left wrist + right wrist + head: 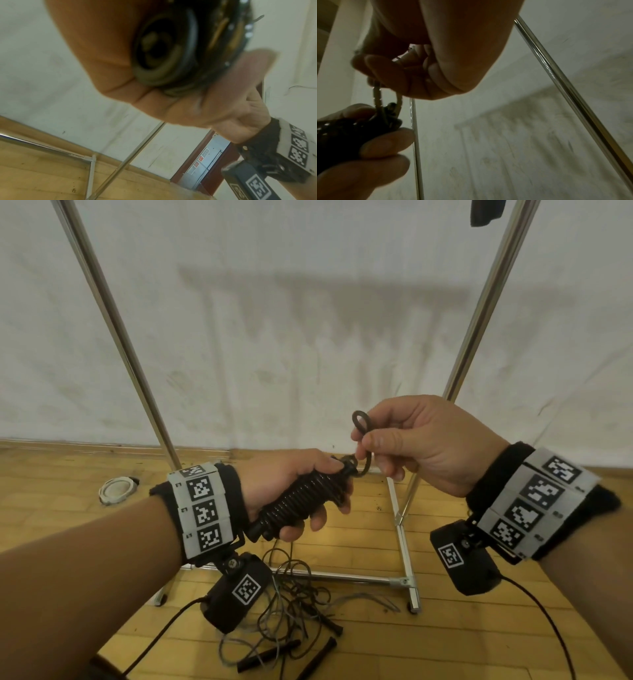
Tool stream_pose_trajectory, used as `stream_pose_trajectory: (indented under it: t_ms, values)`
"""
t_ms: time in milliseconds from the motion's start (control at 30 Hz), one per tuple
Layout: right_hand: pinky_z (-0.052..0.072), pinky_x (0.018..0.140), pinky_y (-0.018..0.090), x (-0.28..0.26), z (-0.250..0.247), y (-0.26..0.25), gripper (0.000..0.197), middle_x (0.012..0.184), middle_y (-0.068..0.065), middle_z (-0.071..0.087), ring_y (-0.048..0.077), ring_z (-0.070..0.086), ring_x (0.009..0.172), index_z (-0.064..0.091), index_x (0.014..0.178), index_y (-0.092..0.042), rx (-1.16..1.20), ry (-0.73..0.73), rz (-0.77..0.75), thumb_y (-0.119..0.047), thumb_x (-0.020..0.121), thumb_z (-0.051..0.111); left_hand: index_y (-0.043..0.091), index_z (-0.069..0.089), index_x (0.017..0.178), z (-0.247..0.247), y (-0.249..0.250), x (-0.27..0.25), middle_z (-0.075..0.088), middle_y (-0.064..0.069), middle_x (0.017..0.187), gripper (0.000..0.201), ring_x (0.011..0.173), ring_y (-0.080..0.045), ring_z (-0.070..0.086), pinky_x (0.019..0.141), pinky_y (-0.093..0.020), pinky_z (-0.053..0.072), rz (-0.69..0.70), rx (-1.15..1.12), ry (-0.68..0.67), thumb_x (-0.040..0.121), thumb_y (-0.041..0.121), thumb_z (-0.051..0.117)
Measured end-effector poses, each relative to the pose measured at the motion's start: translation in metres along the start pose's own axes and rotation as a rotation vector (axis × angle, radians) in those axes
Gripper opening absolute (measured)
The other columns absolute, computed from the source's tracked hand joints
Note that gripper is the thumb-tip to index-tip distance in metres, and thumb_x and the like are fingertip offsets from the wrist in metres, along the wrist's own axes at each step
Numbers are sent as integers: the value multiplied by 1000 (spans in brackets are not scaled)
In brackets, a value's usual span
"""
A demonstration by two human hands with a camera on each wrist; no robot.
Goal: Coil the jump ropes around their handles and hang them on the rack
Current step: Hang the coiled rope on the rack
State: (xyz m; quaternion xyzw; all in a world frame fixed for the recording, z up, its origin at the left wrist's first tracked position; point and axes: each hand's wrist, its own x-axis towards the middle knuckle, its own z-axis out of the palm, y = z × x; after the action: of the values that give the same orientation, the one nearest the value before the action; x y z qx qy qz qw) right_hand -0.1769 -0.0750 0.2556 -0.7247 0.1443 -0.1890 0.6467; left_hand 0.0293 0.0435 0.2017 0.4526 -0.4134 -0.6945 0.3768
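My left hand (294, 491) grips a black jump rope bundle (301, 498), its cord wound in tight coils round the handles. In the left wrist view the bundle's butt end (164, 51) shows close up inside my curled fingers. My right hand (407, 443) pinches a small loop of cord (361, 422) that sticks up from the bundle's top end. The right wrist view shows the cord loop (387, 97) running from my right fingertips down to the bundle (351, 134). More jump ropes (294, 618) lie tangled on the floor below, with several loose black handles.
A chrome rack stands ahead against a white wall: left upright (116, 330), right upright (486, 302), base bars (400, 529) on the wooden floor. Something dark (486, 212) hangs at the top right. A round white object (116, 489) lies on the floor to the left.
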Motion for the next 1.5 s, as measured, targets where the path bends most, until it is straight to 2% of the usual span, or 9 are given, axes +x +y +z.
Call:
stream_pose_trajectory:
  t_ms: [167,300,433,567,700,900,1033,1267,1500]
  values:
    - [47,46,24,2,2,10,38,79,14,72,17,57,52,72,97,-1,-57,147,0,-29,71,78,2,58,120,0,2,6,72,-17,100,43,52,-22,61,39,-28,49,148,-16,210,96,38,62]
    - [53,51,24,5,5,10,31,77,11,74,18,62,54,73,114,-17,-184,325,-75,-20,84,77,4,59,126,2,4,12,73,-17,100,48,54,-22,61,41,-29,48,205,-110,306,95,41,64]
    - [53,52,20,9,12,10,8,69,5,73,12,61,53,77,98,-17,-310,410,-108,-16,90,77,18,57,125,5,5,14,75,-24,103,36,56,-27,63,44,-31,49,276,-113,365,96,38,63]
    - [48,61,11,10,15,12,5,73,-15,70,1,64,66,78,87,-33,-715,374,-107,-29,90,76,26,57,109,8,6,16,75,-28,104,15,58,-34,66,45,-35,51,329,-86,440,95,31,61]
    - [42,68,16,16,22,13,13,75,-14,64,4,58,75,77,95,-31,-1085,357,-139,-34,97,65,28,60,107,9,8,16,77,-22,101,10,61,-38,69,47,-36,52,336,-28,499,97,29,59]
    - [56,73,39,19,32,12,24,87,-4,55,19,60,78,69,110,-24,-1455,251,-173,-29,107,46,33,64,107,10,12,11,77,-15,102,11,66,-40,74,55,-43,55,326,145,575,98,33,57]
    - [51,73,29,19,33,13,29,89,-7,58,13,57,81,71,116,-28,-1393,244,-186,-35,106,45,32,65,106,12,13,7,71,-17,108,8,70,-41,76,55,-43,55,346,146,596,104,29,58]
    - [40,72,-1,16,37,17,18,91,-27,64,-14,58,94,74,113,-36,-844,420,-162,-32,97,66,24,65,103,12,11,2,73,-14,101,9,76,-43,77,51,-41,57,358,18,562,108,25,57]
    - [41,74,11,19,38,19,16,90,-19,63,-2,58,86,76,108,-31,-920,498,-166,-26,100,63,19,65,105,14,10,3,75,-20,113,8,89,-48,77,57,-46,62,349,-61,534,108,21,58]
